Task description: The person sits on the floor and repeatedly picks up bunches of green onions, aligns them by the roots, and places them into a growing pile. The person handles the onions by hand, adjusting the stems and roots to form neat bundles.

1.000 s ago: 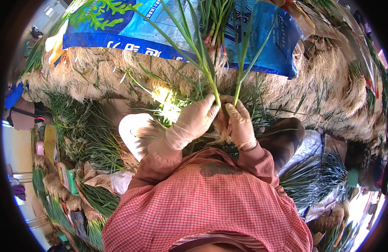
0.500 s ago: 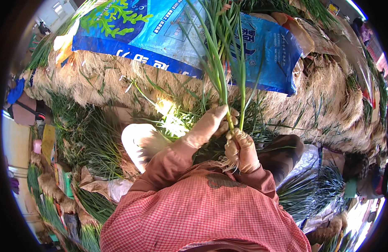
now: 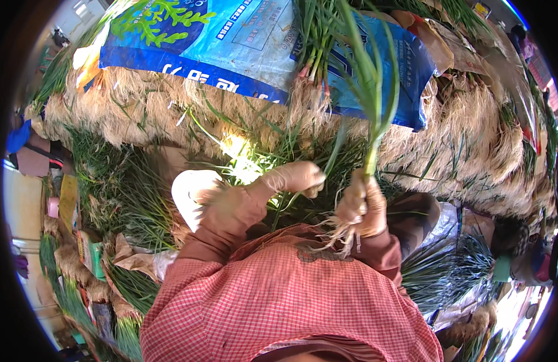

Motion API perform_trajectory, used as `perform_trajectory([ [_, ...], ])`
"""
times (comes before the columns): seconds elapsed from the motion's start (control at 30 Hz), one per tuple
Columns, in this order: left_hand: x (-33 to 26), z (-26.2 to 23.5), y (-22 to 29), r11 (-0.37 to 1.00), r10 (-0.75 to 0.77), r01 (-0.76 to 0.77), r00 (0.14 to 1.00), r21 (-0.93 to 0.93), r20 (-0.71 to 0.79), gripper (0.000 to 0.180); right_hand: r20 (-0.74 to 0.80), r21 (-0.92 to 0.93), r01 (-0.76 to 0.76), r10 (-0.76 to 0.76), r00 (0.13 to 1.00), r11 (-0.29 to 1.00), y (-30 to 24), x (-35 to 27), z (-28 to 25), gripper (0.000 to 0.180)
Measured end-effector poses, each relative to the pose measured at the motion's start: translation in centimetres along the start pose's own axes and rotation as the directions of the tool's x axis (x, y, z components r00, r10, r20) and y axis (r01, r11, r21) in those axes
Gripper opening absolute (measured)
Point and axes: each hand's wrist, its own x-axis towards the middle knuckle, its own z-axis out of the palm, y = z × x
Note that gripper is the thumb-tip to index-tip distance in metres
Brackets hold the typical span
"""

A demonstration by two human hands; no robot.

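Upright in my gloved right hand (image 3: 363,208) is a spring onion (image 3: 370,160), gripped near its base by closed fingers. Pale stringy roots hang below the fist and the green leaves reach up over the blue sack. To its left, my gloved left hand (image 3: 291,179) is apart from the plant, fingers curled in. A green leaf (image 3: 337,148) runs down to those fingertips; whether they grip it I cannot make out. Beyond both hands, a small bunch of spring onions (image 3: 315,66) with reddish bases lies on the blue printed sack (image 3: 242,54).
A long bank of spring onions with thick pale roots (image 3: 472,139) stretches across in front of me. Loose green leaves (image 3: 101,193) heap up on the left. More spring onions (image 3: 448,271) lie on plastic sheeting at right. My knees flank the hands.
My left hand has come away from the spring onion and moved left and down. My right hand has shifted slightly right with the spring onion, whose leaves swung right, uncovering the bunch on the sack.
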Motion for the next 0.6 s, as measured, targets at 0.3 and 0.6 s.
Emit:
perform_trajectory([
  [0.3,4.5,-12.9,9.8,0.713,0.145,0.511,0.563,0.48,-0.814,0.037,0.196,0.117,0.073,-0.095,0.976,0.99,-4.2,3.3,-1.1,0.029],
  [0.6,-3.1,-16.2,7.2,0.754,0.219,0.545,0.318,0.367,-0.922,0.036,-0.055,-0.042,0.183,-0.185,0.981,0.982,-2.3,2.8,-3.3,0.024],
])
